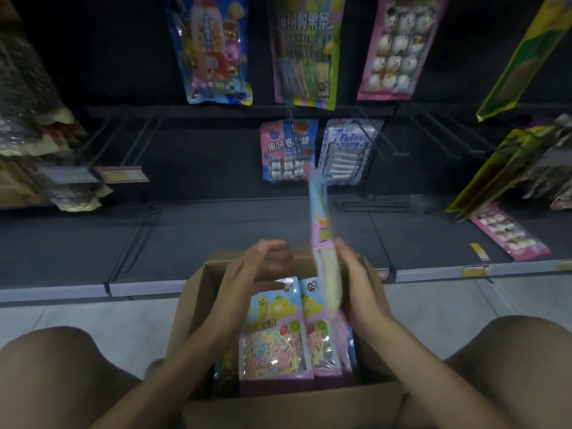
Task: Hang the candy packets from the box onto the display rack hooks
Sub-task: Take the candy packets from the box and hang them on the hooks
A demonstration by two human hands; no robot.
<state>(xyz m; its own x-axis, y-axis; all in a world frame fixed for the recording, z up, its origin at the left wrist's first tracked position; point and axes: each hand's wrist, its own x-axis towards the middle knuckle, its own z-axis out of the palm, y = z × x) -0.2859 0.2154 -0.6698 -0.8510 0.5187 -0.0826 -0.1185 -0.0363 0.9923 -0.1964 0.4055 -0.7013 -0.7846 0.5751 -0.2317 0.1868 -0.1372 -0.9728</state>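
Note:
An open cardboard box (288, 407) sits on the floor between my knees, holding several pastel candy packets (274, 332). My right hand (356, 283) grips one candy packet (322, 236) edge-on, blurred, lifted above the box toward the rack. My left hand (260, 264) hovers over the box's far side, fingers curled, holding nothing. Bare black rack hooks (136, 144) stick out at the left. A pink-blue packet (286, 150) and a white-blue packet (348, 150) hang at the middle.
Three larger packets (216, 51) hang on the top row. Yellow-green packs (507, 168) crowd the right side, wrapped goods (34, 125) the left. A pink packet (507, 232) lies on the dark bottom shelf (216, 230). Price tags (122, 174) hang at hook tips.

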